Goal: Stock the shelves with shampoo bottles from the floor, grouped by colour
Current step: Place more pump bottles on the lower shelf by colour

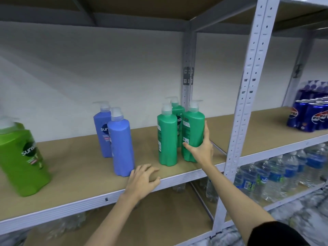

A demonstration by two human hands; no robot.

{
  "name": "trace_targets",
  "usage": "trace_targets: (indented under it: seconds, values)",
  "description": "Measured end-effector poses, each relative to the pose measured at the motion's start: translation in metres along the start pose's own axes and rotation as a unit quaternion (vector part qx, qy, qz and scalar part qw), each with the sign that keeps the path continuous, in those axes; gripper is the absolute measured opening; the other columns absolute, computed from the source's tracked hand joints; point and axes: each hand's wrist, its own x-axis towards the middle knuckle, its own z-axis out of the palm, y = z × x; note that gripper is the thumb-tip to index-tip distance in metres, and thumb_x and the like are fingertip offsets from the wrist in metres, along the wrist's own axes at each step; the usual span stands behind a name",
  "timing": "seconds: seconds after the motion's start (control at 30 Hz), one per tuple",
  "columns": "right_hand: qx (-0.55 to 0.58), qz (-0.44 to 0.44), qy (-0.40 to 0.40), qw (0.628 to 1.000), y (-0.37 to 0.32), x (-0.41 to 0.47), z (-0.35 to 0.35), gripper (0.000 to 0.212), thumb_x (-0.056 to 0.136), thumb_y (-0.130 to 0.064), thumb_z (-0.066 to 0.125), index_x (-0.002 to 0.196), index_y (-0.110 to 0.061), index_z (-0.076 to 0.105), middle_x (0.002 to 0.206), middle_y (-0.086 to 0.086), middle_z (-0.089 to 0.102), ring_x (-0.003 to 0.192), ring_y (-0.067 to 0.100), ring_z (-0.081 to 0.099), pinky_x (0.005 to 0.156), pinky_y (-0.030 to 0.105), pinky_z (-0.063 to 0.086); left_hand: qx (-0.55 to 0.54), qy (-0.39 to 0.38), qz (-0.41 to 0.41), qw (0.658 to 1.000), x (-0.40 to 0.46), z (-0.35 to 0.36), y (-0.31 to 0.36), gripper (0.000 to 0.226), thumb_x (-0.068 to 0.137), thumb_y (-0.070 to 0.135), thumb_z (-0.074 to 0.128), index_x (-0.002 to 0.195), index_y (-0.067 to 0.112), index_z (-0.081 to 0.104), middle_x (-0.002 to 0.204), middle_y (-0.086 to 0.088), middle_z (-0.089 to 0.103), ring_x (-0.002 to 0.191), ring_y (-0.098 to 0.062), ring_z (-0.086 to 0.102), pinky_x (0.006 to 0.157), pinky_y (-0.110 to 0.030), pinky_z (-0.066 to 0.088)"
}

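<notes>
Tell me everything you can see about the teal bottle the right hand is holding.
The teal-green bottle is smooth plastic with a translucent white pump top. It stands upright on the brown shelf board, rightmost of three teal bottles, its back label with small print and a barcode facing the camera. The right hand grips its lower half, thumb across the front, fingers behind its right side.

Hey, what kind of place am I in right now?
Probably a shop stockroom or a retail aisle. Bare metal shelving holds pump shampoo bottles grouped by colour, like the teal one the right hand grips, beside blue Pepsi cans and, on the shelf below, packed water bottles.
</notes>
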Motion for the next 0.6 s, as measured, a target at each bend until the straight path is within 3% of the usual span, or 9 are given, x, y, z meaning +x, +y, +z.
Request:
trace_targets:
  seconds: [0.2,0.33,0.4,0.47,0.53,0.6]
  values:
    - [-0.018,-0.013,0.012,1.0,0.005,0.002,0.014,0.108,0.065,-0.03,0.08,0.145,-0.039,0.007,0.134,0.003,0.052,0.119,0.027,0.051,0.095,0.045,0.045,0.005,0.004,0.003,1.0,0.0,0.001,0.001,0.08,0.061,0.066,0.013,0.129,0.038,0.045,0.141,0.01,0.037,0.131,-0.01,0.029,0.103,-0.026,0.02]
    - [-0.009,0.0,0.011,1.0,0.007,0.0,0.015,0.114,0.065,-0.027,0.082,0.147,-0.034,0.002,0.145,0.005,0.04,0.129,0.027,0.041,0.102,0.047,0.04,0.008,0.017,0.02,1.0,0.0,0.002,0.001,0.056,0.081,0.056,0.032,0.131,0.035,0.044,0.143,0.009,0.036,0.132,-0.01,0.028,0.104,-0.025,0.02]
    - [-0.001,0.005,0.057,0.998,-0.001,-0.009,0.015,0.115,0.065,-0.026,0.083,0.148,-0.024,0.003,0.15,0.009,0.03,0.136,0.029,0.031,0.109,0.045,0.031,-0.017,0.047,0.046,0.998,-0.008,-0.003,-0.005,0.042,0.09,0.044,0.043,0.129,0.028,0.048,0.139,0.007,0.042,0.129,-0.009,0.032,0.103,-0.026,0.025]
    - [-0.012,-0.068,0.117,0.991,-0.012,-0.031,0.02,0.1,0.07,-0.026,0.079,0.147,-0.014,0.015,0.148,0.015,0.029,0.135,0.03,0.027,0.113,0.042,0.024,-0.057,0.137,0.079,0.986,-0.026,-0.011,-0.016,0.036,0.088,0.037,0.046,0.116,0.019,0.06,0.124,0.001,0.057,0.116,-0.008,0.044,0.097,-0.032,0.041]
    - [-0.019,-0.196,0.146,0.97,-0.024,-0.066,0.036,0.074,0.078,-0.026,0.07,0.139,-0.008,0.032,0.14,0.02,0.039,0.129,0.031,0.033,0.112,0.037,0.024,-0.093,0.241,0.09,0.962,-0.052,-0.017,-0.034,0.029,0.086,0.027,0.049,0.103,0.011,0.065,0.107,-0.004,0.064,0.103,-0.011,0.053,0.088,-0.033,0.046]
    - [-0.001,-0.295,0.092,0.951,-0.035,-0.104,0.062,0.052,0.081,-0.022,0.064,0.127,-0.006,0.045,0.129,0.02,0.049,0.121,0.03,0.042,0.107,0.035,0.031,-0.095,0.307,0.064,0.945,-0.084,-0.022,-0.055,0.023,0.086,0.018,0.05,0.099,0.008,0.065,0.101,-0.006,0.063,0.099,-0.014,0.055,0.09,-0.026,0.043]
